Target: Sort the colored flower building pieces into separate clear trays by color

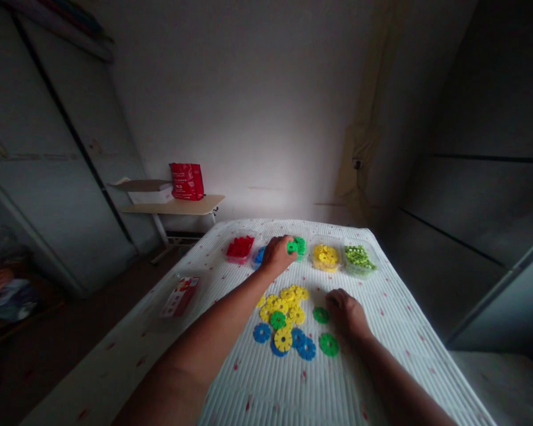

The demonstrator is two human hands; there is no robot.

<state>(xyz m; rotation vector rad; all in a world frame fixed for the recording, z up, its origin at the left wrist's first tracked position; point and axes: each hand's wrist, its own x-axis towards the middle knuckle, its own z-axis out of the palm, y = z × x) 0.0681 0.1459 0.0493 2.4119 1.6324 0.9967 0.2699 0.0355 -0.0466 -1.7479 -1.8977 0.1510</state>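
My left hand (277, 254) reaches to the row of tubs and pinches a green notched disc (292, 247) at the tub of green pieces (300, 251). Behind that hand, a tub of blue pieces (260, 255) is partly hidden. My right hand (347, 309) rests low over the table with its fingers curled; whether anything is inside them is hidden. Just left of it lies a loose green disc (321, 315), and a second green disc (329, 344) is nearer me. Between my arms spreads a pile of yellow discs (288, 299), with a green disc (278, 320) and several blue discs (307, 348).
A tub of red pieces (240, 248) stands at the left of the row. Tubs of yellow pieces (326, 257) and light-green pieces (358, 258) stand at the right. A clear lidded box with a label (181, 297) lies left. Beyond is a side table (182, 206) with a red bag (187, 181).
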